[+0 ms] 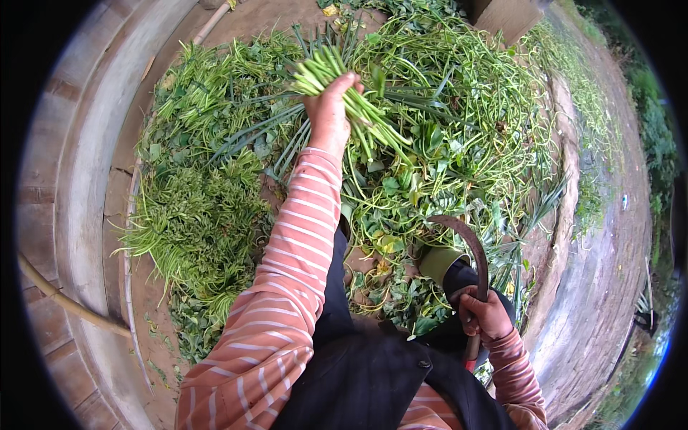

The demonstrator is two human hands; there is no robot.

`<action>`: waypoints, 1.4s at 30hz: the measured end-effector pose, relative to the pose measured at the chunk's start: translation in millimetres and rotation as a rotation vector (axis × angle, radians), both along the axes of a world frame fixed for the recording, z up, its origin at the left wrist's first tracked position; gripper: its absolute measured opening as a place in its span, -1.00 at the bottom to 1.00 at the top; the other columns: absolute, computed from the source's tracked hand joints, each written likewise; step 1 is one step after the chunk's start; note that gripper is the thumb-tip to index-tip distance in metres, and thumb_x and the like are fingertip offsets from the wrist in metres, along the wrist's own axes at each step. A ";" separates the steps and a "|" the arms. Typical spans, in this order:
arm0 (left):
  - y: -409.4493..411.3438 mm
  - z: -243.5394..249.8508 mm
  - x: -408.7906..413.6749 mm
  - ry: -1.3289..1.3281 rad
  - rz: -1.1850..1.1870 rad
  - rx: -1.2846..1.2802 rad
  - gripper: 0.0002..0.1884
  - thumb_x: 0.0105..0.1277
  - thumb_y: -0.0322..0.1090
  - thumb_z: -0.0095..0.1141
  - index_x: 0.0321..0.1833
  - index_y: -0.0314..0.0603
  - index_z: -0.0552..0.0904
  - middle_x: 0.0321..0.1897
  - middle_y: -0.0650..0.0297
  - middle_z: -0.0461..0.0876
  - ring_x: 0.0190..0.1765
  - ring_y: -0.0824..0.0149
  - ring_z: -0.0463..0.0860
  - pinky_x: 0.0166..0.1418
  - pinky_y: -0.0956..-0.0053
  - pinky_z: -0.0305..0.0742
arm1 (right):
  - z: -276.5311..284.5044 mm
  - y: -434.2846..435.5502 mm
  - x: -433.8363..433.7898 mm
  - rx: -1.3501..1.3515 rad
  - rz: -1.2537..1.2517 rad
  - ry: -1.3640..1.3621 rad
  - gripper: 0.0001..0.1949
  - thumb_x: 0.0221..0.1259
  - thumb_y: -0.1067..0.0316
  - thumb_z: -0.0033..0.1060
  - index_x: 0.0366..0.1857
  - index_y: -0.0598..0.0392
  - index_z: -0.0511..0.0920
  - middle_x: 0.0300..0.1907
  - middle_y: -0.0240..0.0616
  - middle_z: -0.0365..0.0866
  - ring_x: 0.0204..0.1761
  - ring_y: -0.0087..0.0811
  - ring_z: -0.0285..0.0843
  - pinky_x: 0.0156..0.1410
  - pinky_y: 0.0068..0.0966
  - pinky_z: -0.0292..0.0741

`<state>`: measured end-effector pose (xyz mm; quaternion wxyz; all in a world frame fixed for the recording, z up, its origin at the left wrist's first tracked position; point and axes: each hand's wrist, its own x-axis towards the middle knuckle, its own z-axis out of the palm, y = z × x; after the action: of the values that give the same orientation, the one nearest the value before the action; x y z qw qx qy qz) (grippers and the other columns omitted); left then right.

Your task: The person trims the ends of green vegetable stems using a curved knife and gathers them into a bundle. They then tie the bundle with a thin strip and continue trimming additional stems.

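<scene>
My left hand point(330, 115) is stretched forward, its fingers closed around a bunch of cut green stems point(371, 123). The pale cut ends point up and to the left. Below and around the bunch spread long narrow green leaf blades point(430, 99). In my right hand point(486, 314), near my right knee, is a sickle point(475, 244) with a curved, rusty-looking blade. Its blade rises from my fist and hooks to the left, and part of the handle shows red below the fist. The sickle is apart from the bunch.
Tangled green vines point(484, 123) cover the ground ahead and to the right. A dense heap of cut greens point(209, 215) lies at left. Beyond it run a thin pole point(129, 269) and a concrete ledge point(80, 161). A wooden post point(508, 19) stands at the top right; a log point(567, 134) lies at right.
</scene>
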<state>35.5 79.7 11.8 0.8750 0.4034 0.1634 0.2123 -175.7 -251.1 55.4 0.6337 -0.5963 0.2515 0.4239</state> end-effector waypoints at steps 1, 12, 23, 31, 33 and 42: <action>-21.3 7.2 -4.1 -0.037 -0.119 0.107 -0.88 0.07 -0.56 0.16 -0.32 -0.32 0.55 -0.48 0.17 0.63 -0.49 0.35 0.63 -0.37 0.52 0.61 | 0.6 2.0 4.1 -0.005 -0.101 -0.060 -0.85 0.28 0.35 -0.05 -0.24 0.20 0.48 -0.73 -0.42 0.31 -0.82 -0.66 0.12 -0.75 -0.70 0.13; -111.1 5.8 -33.9 -0.079 -0.772 0.318 -0.79 0.08 -0.53 0.22 -0.20 -0.31 0.59 -0.40 0.26 0.65 -0.36 0.43 0.62 -0.23 0.53 0.55 | 4.1 55.5 157.4 -0.026 -0.423 -0.951 -0.72 0.16 0.31 0.22 -0.09 0.19 0.53 -0.62 -0.57 0.39 -0.73 -0.79 0.15 -0.66 -0.77 0.10; -125.0 -8.2 -32.8 -0.073 -0.879 0.411 -0.63 -0.01 -0.59 0.26 -0.08 -0.26 0.58 -0.26 0.34 0.64 -0.22 0.51 0.58 -0.10 0.56 0.51 | -17.7 52.4 163.8 -0.029 -0.321 -0.963 -0.82 -0.02 0.49 0.35 -0.33 0.16 0.53 -0.55 -0.55 0.49 -0.47 -0.74 0.39 -0.36 -0.75 0.35; -137.2 -2.6 -40.5 -0.007 -0.947 0.420 -0.61 -0.07 -0.56 0.31 -0.11 -0.24 0.59 -0.29 0.36 0.62 -0.24 0.51 0.56 -0.13 0.57 0.50 | -23.3 43.8 160.2 -0.045 -0.306 -1.079 -0.84 -0.06 0.50 0.37 -0.43 0.13 0.54 -0.57 -0.57 0.50 -0.49 -0.75 0.33 -0.36 -0.75 0.35; -143.0 -7.1 -42.2 -0.037 -0.917 0.397 -0.60 -0.08 -0.55 0.33 -0.11 -0.24 0.58 -0.30 0.36 0.62 -0.24 0.51 0.56 -0.13 0.57 0.50 | -24.9 42.4 161.0 -0.023 -0.304 -1.118 -0.84 -0.07 0.51 0.37 -0.43 0.14 0.53 -0.56 -0.56 0.50 -0.49 -0.75 0.34 -0.34 -0.75 0.37; -156.9 -8.2 -44.1 -0.055 -0.788 0.541 -0.73 -0.01 -0.52 0.27 -0.20 -0.29 0.57 -0.38 0.36 0.60 -0.32 0.51 0.54 -0.26 0.56 0.49 | -23.1 50.0 158.6 -0.101 -0.328 -1.130 -0.86 0.00 0.47 0.33 -0.39 0.19 0.54 -0.55 -0.48 0.55 -0.48 -0.72 0.40 -0.36 -0.69 0.43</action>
<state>-8.5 -77.2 3.6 0.7565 0.6420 -0.0864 -0.0900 -17.1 -201.1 32.3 0.6976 -0.7124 -0.0163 -0.0753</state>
